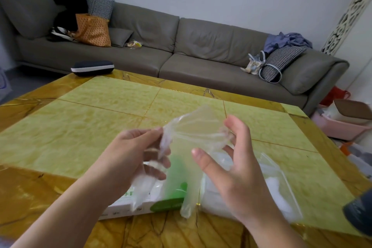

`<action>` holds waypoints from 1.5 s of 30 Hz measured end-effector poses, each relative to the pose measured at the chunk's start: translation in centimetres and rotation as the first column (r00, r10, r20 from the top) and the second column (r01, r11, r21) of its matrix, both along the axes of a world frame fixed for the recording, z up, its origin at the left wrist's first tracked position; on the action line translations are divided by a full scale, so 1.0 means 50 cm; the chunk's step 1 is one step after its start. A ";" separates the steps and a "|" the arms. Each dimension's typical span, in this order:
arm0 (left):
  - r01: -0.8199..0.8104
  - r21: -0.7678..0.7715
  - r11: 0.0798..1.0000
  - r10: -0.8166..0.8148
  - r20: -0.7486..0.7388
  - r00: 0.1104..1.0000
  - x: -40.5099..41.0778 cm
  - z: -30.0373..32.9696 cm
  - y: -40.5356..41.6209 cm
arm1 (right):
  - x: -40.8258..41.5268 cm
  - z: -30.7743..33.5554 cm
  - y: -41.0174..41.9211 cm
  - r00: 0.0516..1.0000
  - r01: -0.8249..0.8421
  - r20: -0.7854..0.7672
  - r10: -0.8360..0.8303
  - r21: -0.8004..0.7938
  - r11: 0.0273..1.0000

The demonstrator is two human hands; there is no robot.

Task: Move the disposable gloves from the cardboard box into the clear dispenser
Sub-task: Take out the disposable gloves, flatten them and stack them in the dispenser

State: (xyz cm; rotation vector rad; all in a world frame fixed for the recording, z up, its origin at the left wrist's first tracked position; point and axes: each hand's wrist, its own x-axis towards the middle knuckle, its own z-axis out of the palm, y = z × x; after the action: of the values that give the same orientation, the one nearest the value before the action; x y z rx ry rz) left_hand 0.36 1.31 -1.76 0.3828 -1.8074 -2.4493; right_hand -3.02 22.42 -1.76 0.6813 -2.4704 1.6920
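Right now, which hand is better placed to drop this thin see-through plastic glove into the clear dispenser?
Probably the right hand: it pinches the glove directly above the clear dispenser; the left hand is over the cardboard box.

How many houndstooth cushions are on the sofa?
2: one houndstooth cushion on the sofa's left backrest behind the orange bag, another at the right end. Others may be hidden under clothes.

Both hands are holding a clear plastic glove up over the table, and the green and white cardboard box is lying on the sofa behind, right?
Not quite. The head view shows the cardboard box lying on the table, under the hands, not on the sofa. The left hand and right hand do hold the glove up.
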 end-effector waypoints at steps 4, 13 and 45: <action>0.170 -0.108 0.980 -0.167 0.033 0.985 0.003 -0.006 0.022 | -0.030 -0.005 0.013 0.997 0.074 -0.005 -0.074 0.062 0.995; 0.342 -0.266 0.901 -0.335 0.073 0.939 0.011 -0.012 0.030 | -0.047 0.007 0.051 0.967 -0.017 0.252 0.029 -0.051 0.999; -0.220 -0.103 0.970 0.203 -0.154 0.967 -0.002 -0.015 0.046 | -0.063 -0.002 0.080 0.881 -0.218 0.406 0.242 -0.105 0.970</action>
State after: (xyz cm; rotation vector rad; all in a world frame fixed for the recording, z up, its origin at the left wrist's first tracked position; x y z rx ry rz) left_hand 0.24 3.60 -2.50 0.3611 -1.7444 -2.1572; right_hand -6.16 26.41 -1.87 0.6926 -2.6870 2.1913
